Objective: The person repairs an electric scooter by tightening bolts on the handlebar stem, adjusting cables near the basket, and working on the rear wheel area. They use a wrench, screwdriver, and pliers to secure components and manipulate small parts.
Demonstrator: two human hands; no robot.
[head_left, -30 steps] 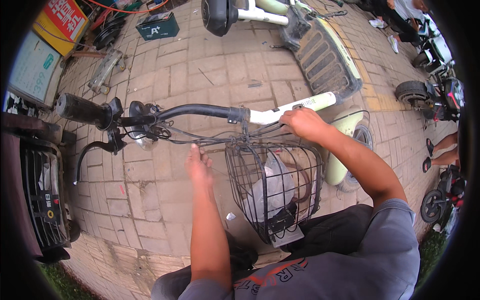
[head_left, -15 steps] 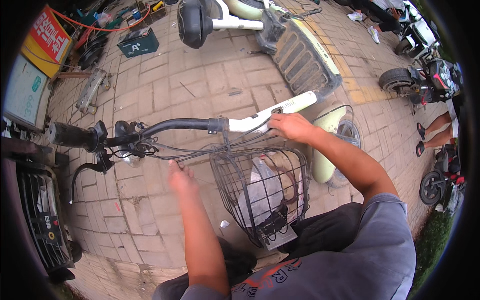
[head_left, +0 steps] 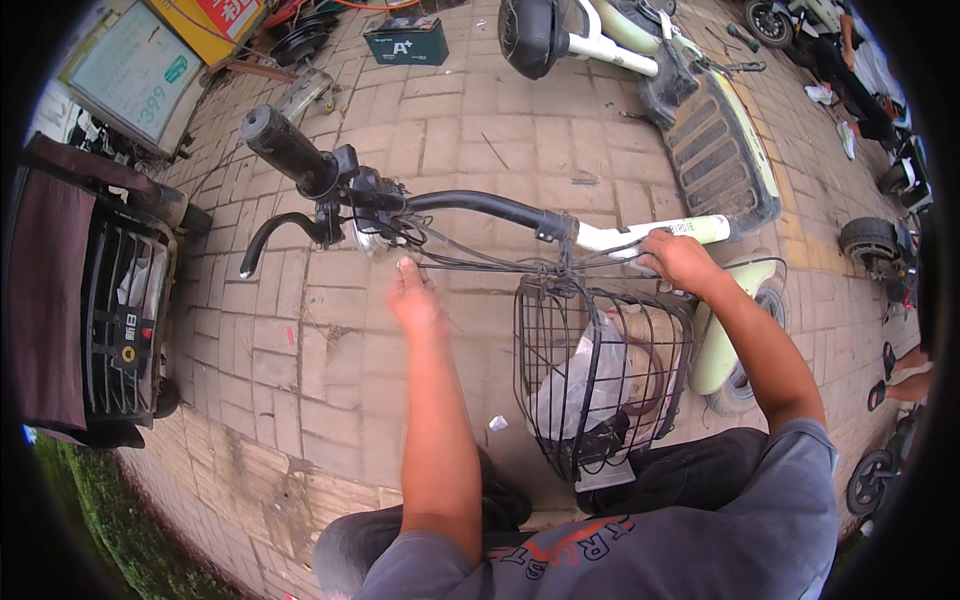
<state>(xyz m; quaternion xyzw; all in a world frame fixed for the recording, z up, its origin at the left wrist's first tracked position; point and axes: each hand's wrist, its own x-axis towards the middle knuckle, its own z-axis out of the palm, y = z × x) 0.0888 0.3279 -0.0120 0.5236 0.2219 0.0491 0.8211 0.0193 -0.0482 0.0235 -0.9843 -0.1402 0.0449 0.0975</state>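
Note:
An electric scooter lies on its side, its white stem (head_left: pixel 605 238) joined to a curved black handlebar (head_left: pixel 480 203). My right hand (head_left: pixel 683 262) is closed round black cables (head_left: pixel 610 256) against the stem. Below the handlebar's cable bundle, my left hand (head_left: pixel 415 300) is closed with the fingertips pinched. What they pinch is too small and blurred to name. A black wire basket (head_left: pixel 520 375) hangs under the stem, with a clear plastic bag (head_left: pixel 580 385) inside. At the handlebar's left end are a black grip (head_left: pixel 290 150) and a brake lever (head_left: pixel 265 240).
A pale green fender (head_left: pixel 712 350) and front wheel lie at right. The scooter's dark footboard (head_left: pixel 715 150) extends behind. A battery box (head_left: pixel 405 42) stands at the back. Another vehicle with a black grille (head_left: pixel 105 300) stands at left. People and motorbikes are on the far right.
The view has swung left, so the scene sits farther right. The handlebar's grip end has turned. My left hand is nearer the cables by the handlebar; my right keeps its hold.

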